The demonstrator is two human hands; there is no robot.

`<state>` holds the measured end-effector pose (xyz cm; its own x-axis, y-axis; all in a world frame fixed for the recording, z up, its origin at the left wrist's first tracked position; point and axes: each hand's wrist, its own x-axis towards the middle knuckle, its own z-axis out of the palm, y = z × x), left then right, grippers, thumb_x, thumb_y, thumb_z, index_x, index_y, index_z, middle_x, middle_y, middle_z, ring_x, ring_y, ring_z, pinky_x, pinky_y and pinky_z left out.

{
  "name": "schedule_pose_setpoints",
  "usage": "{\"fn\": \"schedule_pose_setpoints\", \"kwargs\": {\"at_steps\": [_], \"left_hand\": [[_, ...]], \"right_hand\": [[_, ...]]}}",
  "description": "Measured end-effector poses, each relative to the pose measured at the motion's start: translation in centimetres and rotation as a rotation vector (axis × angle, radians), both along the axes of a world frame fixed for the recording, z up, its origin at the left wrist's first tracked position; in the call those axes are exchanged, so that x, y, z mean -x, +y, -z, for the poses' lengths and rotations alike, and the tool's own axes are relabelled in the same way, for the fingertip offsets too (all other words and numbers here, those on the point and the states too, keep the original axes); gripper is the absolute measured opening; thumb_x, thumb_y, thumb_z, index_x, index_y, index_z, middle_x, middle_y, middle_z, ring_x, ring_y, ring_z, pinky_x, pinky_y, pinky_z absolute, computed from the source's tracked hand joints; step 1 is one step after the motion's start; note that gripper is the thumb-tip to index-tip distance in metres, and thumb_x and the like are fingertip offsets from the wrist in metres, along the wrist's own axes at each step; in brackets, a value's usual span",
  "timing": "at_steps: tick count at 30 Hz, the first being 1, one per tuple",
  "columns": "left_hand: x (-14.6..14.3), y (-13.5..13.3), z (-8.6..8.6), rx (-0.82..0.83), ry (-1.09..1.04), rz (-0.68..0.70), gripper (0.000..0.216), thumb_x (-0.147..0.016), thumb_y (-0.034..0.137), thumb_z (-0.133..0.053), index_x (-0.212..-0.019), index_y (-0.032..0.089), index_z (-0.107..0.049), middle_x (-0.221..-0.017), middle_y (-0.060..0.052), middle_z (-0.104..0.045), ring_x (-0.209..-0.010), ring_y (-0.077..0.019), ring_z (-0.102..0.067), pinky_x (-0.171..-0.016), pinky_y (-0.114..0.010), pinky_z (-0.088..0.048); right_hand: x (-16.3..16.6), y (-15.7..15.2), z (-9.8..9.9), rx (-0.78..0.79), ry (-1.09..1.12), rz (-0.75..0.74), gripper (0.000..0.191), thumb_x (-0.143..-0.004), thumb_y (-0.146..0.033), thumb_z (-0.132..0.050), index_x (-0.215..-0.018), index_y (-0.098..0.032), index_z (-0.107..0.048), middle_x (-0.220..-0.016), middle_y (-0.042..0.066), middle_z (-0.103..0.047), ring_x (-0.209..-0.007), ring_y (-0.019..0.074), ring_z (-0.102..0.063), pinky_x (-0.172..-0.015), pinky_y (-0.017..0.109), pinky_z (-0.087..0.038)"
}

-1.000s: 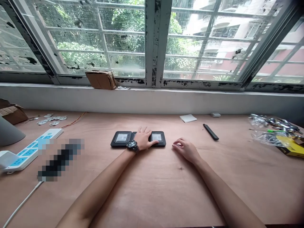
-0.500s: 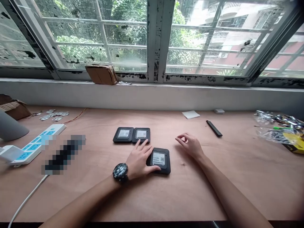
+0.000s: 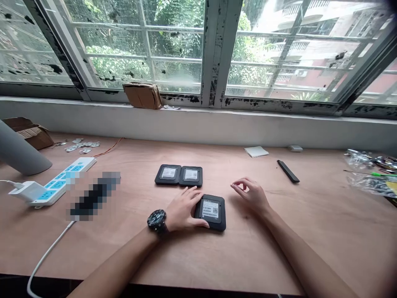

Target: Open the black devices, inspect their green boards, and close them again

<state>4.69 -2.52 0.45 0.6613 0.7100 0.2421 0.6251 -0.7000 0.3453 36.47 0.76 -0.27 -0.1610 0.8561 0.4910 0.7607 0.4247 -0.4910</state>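
A flat black rounded-square device (image 3: 211, 212) with a white barcode label lies on the wooden tabletop (image 3: 341, 223), nearest me. My left hand (image 3: 185, 210), wearing a black wristwatch, cups its left side, with the thumb along its lower edge. Two similar black labelled devices (image 3: 168, 174) (image 3: 190, 176) sit side by side just behind, touching each other. My right hand (image 3: 252, 195) rests on the wood right of the front device, fingers loosely curled, holding nothing and touching nothing but the table.
At left are a white power strip with blue sockets (image 3: 58, 184), a pixelated blurred object (image 3: 93, 196) and small metal pieces. A black bar (image 3: 288, 171) and a white paper pad (image 3: 256, 152) lie ahead; plastic bags of parts (image 3: 369, 182) are at right, below a window.
My left hand has drawn one device toward me, out of the row, so it now lies in front of the other two. The view has shifted slightly; my right hand has barely moved.
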Motion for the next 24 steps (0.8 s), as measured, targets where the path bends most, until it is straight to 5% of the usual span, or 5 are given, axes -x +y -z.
{"fn": "schedule_pose_setpoints", "kwargs": {"at_steps": [7, 12, 16, 19, 24], "left_hand": [[-0.8, -1.0, 0.2, -0.022, -0.02, -0.08, 0.1, -0.073, 0.083, -0.065, -0.145, 0.017, -0.049, -0.146, -0.016, -0.054, -0.144, -0.04, -0.038, -0.123, -0.057, -0.024], [-0.1, 0.2, 1.2, 0.107, -0.094, 0.08, 0.1, -0.075, 0.076, -0.07, -0.153, 0.019, -0.041, -0.155, -0.016, -0.045, -0.146, -0.0349, -0.038, -0.119, -0.049, -0.036], [1.0, 1.5, 1.5, 0.077, -0.19, -0.033, 0.083, -0.085, 0.064, -0.07, -0.153, 0.025, -0.042, -0.153, -0.012, -0.049, -0.143, -0.0326, -0.044, -0.116, -0.049, -0.041], [0.9, 1.1, 1.3, 0.066, -0.256, -0.068, 0.057, -0.095, 0.054, -0.063, -0.144, 0.028, -0.054, -0.142, -0.009, -0.059, -0.129, -0.0277, -0.057, -0.109, -0.043, -0.048], [-0.3, 0.0, 1.1, 0.16, -0.227, 0.139, 0.069, -0.085, 0.059, -0.073, -0.143, 0.024, -0.056, -0.141, -0.011, -0.06, -0.132, -0.0312, -0.054, -0.113, -0.046, -0.044]], "right_hand": [[0.0, 0.0, 0.0, -0.021, 0.027, 0.013, 0.024, -0.094, -0.047, -0.064, -0.091, -0.025, -0.074, -0.094, 0.005, -0.074, -0.068, 0.019, -0.061, -0.071, 0.035, -0.048], [0.1, -0.2, -0.6, -0.114, 0.058, 0.078, 0.025, -0.094, -0.047, -0.065, -0.093, -0.025, -0.074, -0.104, 0.006, -0.072, -0.063, 0.0155, -0.058, -0.078, 0.037, -0.049], [0.1, -0.6, -1.0, -0.144, 0.207, 0.13, 0.025, -0.095, -0.047, -0.064, -0.097, -0.023, -0.071, -0.111, 0.008, -0.07, -0.069, 0.0166, -0.059, -0.081, 0.039, -0.05], [0.7, -0.9, -1.0, -0.056, 0.425, 0.105, 0.026, -0.096, -0.047, -0.063, -0.103, -0.022, -0.065, -0.104, 0.008, -0.073, -0.065, 0.0162, -0.058, -0.067, 0.035, -0.05], [3.0, -2.0, -1.2, 0.034, 0.873, -0.074, 0.021, -0.1, -0.044, -0.057, -0.106, -0.024, -0.054, -0.091, 0.003, -0.067, -0.055, 0.0113, -0.048, -0.046, 0.025, -0.039]]}}
